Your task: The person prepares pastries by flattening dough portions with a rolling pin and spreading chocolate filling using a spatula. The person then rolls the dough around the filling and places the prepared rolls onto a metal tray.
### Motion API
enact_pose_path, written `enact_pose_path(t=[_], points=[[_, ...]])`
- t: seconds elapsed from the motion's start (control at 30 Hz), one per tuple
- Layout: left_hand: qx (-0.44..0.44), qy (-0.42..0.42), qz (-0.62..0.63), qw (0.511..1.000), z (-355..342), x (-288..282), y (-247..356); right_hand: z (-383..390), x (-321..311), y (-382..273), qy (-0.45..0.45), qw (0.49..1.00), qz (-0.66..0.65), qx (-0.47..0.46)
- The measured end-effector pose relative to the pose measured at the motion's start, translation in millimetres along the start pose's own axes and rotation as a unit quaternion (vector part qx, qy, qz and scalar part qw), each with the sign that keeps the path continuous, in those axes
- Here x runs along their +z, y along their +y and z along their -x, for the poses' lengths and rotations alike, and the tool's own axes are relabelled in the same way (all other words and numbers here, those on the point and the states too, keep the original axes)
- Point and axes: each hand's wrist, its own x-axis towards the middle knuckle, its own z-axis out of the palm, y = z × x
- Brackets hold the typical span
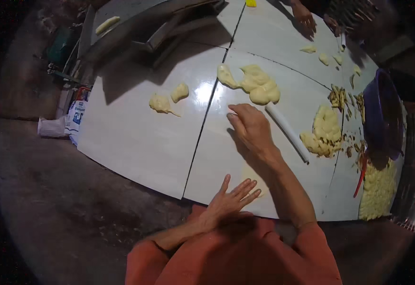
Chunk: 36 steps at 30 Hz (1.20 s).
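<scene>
My left hand lies flat with its fingers spread, near the front edge of the white table. Beneath and beyond its fingers is a thin, pale sheet of dough. Farther forward, my right hand hovers over the tabletop, thumb and forefinger slightly apart and nothing visible between them. Just past it sits a soft yellow dough pile, joined to a smaller lobe on its left. A white rolling rod rests beside my right hand. Two small dough lumps lie to the left.
Dough with brown pieces, a purple basin, a red-handled tool and a bed of pale pieces occupy the right. Metal trays stand far left, one holding a shaped roll. Another person's hand works across the table.
</scene>
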Motion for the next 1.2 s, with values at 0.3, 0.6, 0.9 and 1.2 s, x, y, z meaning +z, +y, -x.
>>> enact_pose_path(t=[0.3, 0.6, 0.9, 1.2], points=[[-0.202, 0.257, 0.083, 0.941, 32.3, -62.2, -51.9, -113.3, 103.3, -16.4, -0.138, 0.97, 0.104, -0.172], [-0.195, 0.352, 0.055, 0.914, 38.0, -96.8, -59.7, 49.9, -70.1, -37.7, -0.11, 0.992, -0.04, -0.056], [-0.003, 0.227, 0.045, 0.973, -78.2, -34.7, 78.2, 249.7, -148.7, 31.9, -0.07, 0.986, 0.143, 0.059], [-0.188, 0.258, -0.003, 0.948, -106.1, -6.4, 122.3, 244.3, -149.1, 91.9, -0.03, 0.948, 0.276, 0.155]])
